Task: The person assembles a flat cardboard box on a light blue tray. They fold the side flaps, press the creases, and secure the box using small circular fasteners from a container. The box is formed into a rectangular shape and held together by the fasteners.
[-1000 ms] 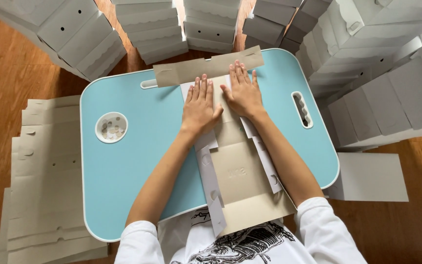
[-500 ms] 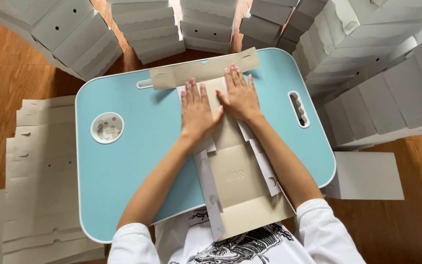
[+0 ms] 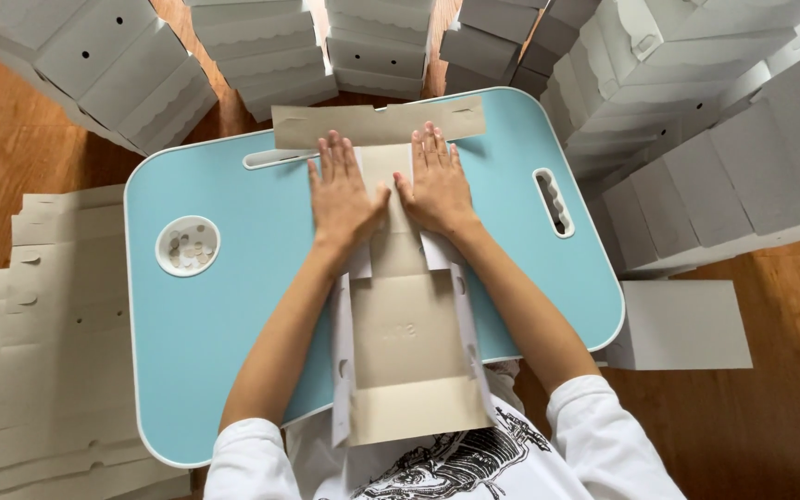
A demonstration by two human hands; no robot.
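Observation:
A flat grey-brown cardboard box blank (image 3: 409,333) lies lengthwise on a light blue lap table (image 3: 233,296), its near end hanging over the table's front edge towards me. My left hand (image 3: 343,196) and my right hand (image 3: 435,185) press flat, side by side, fingers spread, on the blank's far part. Just beyond my fingertips the blank's wide cross flap (image 3: 377,123) lies along the table's far edge. Narrow side flaps stand slightly raised along the blank's long sides.
Stacks of folded grey-white boxes (image 3: 261,56) ring the table at the back and right (image 3: 724,139). A pile of flat blanks (image 3: 57,333) lies on the wooden floor at left. The table has a round cup recess (image 3: 187,245) and a handle slot (image 3: 553,202). One single box (image 3: 682,324) sits at right.
Both hands have slid a little towards the far flap while staying flat on the blank. The view has shifted slightly.

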